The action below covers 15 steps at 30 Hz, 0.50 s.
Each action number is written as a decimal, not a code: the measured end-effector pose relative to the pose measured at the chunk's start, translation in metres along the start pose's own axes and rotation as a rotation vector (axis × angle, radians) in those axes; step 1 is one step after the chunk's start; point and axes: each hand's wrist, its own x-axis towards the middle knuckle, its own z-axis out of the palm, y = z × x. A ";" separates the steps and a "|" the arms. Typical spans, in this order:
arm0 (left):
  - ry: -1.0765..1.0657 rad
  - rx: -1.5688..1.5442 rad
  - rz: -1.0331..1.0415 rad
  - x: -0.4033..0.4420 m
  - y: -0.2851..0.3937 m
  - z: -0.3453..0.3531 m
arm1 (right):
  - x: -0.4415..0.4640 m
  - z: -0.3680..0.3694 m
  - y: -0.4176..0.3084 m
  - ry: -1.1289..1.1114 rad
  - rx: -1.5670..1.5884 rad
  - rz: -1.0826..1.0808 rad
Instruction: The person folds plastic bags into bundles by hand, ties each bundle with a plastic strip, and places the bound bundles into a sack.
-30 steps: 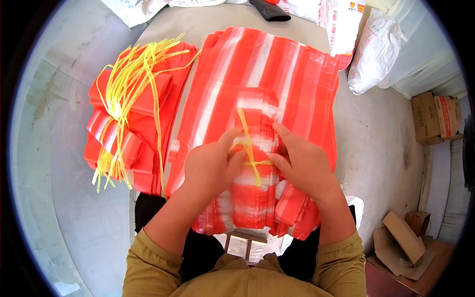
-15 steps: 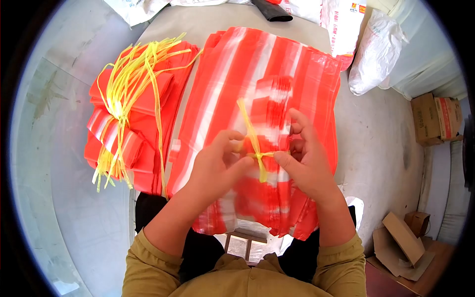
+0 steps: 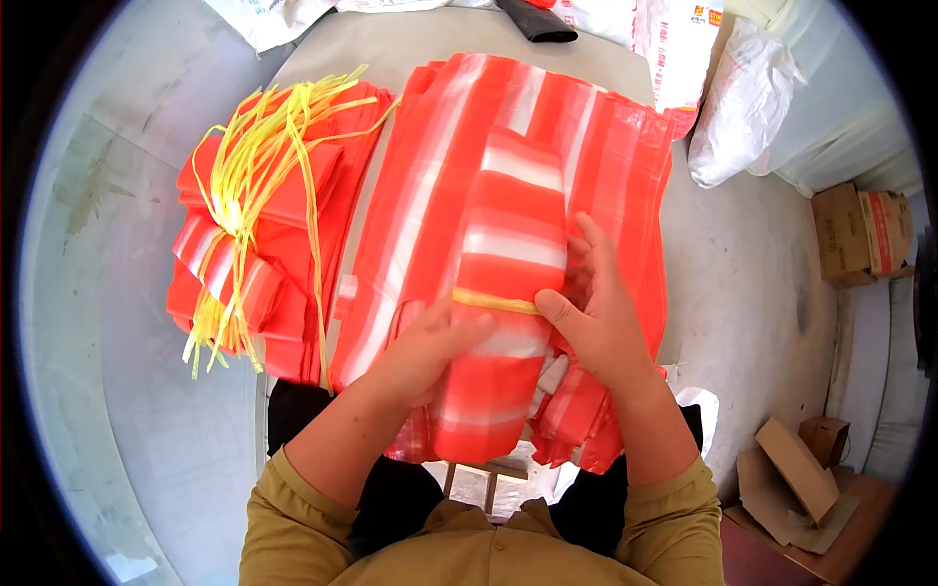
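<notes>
A folded bundle of red-and-white striped plastic bags (image 3: 510, 210) stands in front of me, with a yellow plastic tie (image 3: 496, 300) around its middle. My left hand (image 3: 422, 354) holds the bundle's left side, thumb across the front and fingers mostly hidden. On the right side, my right hand (image 3: 598, 311) grips it near the tie, thumb at the edge and fingers curled behind. Beneath lies a large stack of the same striped plastic bags (image 3: 410, 210), some loose ends bunched at its near edge.
Left of the stack sits a pile of red folded bags (image 3: 293, 337) with a bunch of yellow ties (image 3: 239, 195) on top. The table (image 3: 391, 39) shows behind. White sacks (image 3: 747, 103) stand at the far right; cardboard boxes (image 3: 845, 234) lie on the right.
The bundle has turned: its knotted, layered edge faced me before, and now its smooth striped side does. The knot is out of sight. My left hand has shifted down slightly.
</notes>
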 end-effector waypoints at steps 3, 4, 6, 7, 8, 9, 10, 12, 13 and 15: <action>-0.004 -0.023 -0.031 0.004 -0.005 -0.003 | 0.000 0.009 -0.003 -0.030 0.285 0.004; 0.015 0.010 -0.006 0.005 -0.004 0.000 | -0.001 0.011 -0.005 -0.024 0.354 -0.018; 0.051 0.075 0.044 0.006 -0.002 0.008 | -0.002 0.007 -0.009 -0.024 0.345 0.032; 0.065 0.135 0.070 0.007 -0.004 0.010 | -0.003 0.006 -0.011 -0.024 0.340 0.056; 0.080 0.196 0.095 0.007 -0.006 0.010 | -0.002 0.005 -0.011 -0.022 0.327 0.051; 0.094 0.257 0.120 0.008 -0.007 0.010 | -0.002 0.005 -0.012 -0.020 0.313 0.046; 0.115 0.270 0.103 0.011 -0.010 0.005 | -0.002 0.004 -0.012 -0.018 0.299 0.042; 0.155 0.297 0.069 0.018 -0.015 -0.006 | -0.002 0.002 -0.005 -0.061 0.134 -0.014; 0.173 0.264 0.073 0.018 -0.016 -0.005 | -0.002 0.001 -0.002 -0.082 0.051 -0.042; 0.207 0.199 0.081 0.017 -0.014 0.003 | -0.002 0.004 0.003 -0.086 0.125 -0.052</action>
